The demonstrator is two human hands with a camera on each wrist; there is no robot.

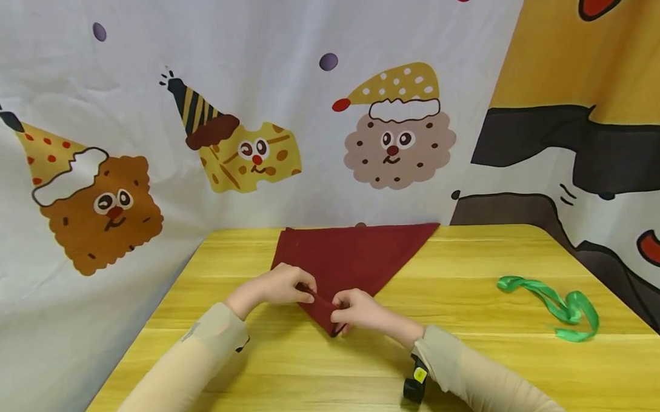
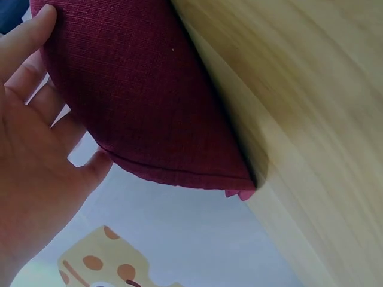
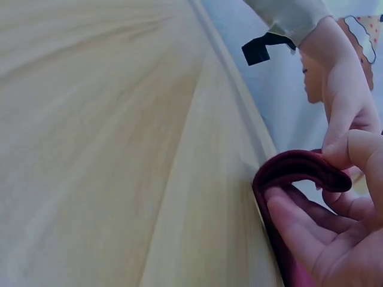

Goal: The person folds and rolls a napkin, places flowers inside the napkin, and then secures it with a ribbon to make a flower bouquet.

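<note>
A: Which step is in hand here, do you think?

B: I would judge it is folding or rolling. The dark red, triangular woven cloth lies on the yellow wood-grain table, mostly beyond both hands, with its near corner just beside the right hand. The edge between the hands is turned up.

A: And how does each hand hold it?

B: The bare left hand pinches the turned edge, the thumb on one face and the other fingers behind. The bare right hand also pinches; in the right wrist view, some of its fingers are tucked under the curved fold.

A: What does the next move call for?

B: In my opinion, an even grip from both hands, so that the fold does not become crooked or slip loose. The shiny green ribbon lies well apart, to the right of the right hand, and nothing touches it.

A: What is difficult to see?

B: Several fingertips of the left hand are hidden behind the cloth. The fold looks to have more than one layer, but I cannot count them. Close to the right wrist, a small black device with a yellow label is partly covered by the beige sleeve. Above the left hand's fingers, in its wrist view, a dark blue thing is cut off; I cannot tell what it is.
</note>
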